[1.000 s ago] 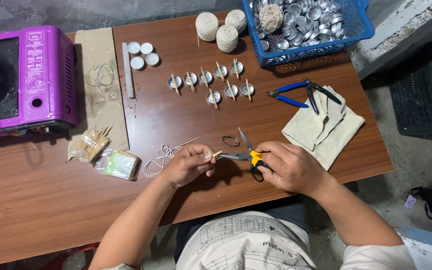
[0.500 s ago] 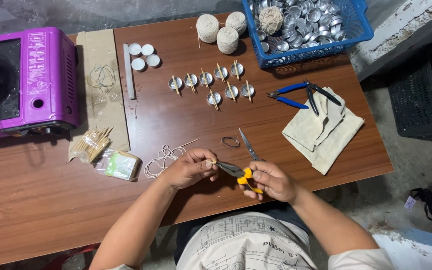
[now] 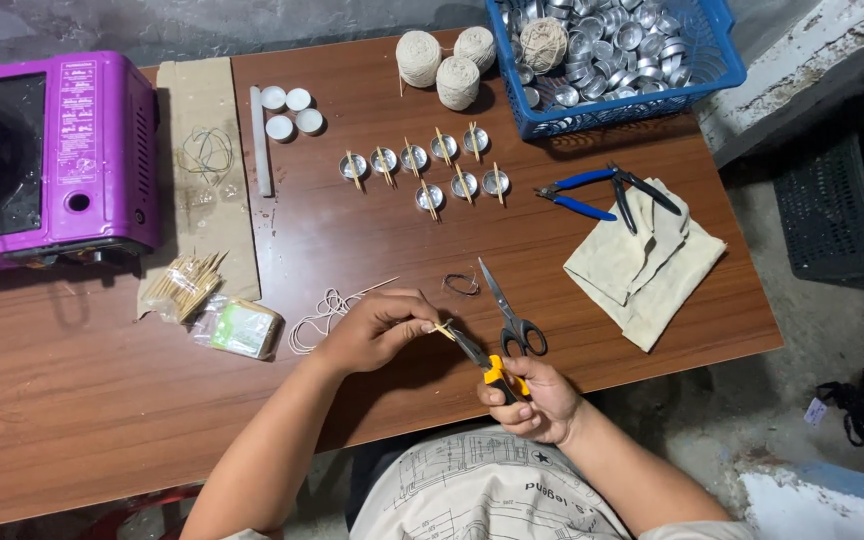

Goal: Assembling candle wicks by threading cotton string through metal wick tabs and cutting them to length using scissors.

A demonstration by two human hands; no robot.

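My left hand (image 3: pixel 377 328) pinches a small wooden stick piece (image 3: pixel 442 329) near the table's front edge. My right hand (image 3: pixel 532 396) grips yellow-handled cutters (image 3: pixel 484 362) whose tip meets that stick. Grey-handled scissors (image 3: pixel 508 312) lie on the wooden table (image 3: pixel 352 230) just right of the cutters, untouched. A loose tangle of white string (image 3: pixel 324 312) lies left of my left hand, and a small wire loop (image 3: pixel 461 284) sits just beyond it.
Several small metal cups with sticks (image 3: pixel 422 165) stand mid-table. A blue basket (image 3: pixel 712 75) of metal cups and three twine balls (image 3: pixel 447 60) are at the back. Blue pliers (image 3: pixel 592 190) rest by a cloth (image 3: pixel 642 265). Left: purple stove (image 3: pixel 47 155), stick bundle (image 3: pixel 184 285), packet (image 3: pixel 242 328).
My right hand has drawn back toward me and left the scissors on the table. It now holds the yellow cutters angled up to the stick in my left hand.
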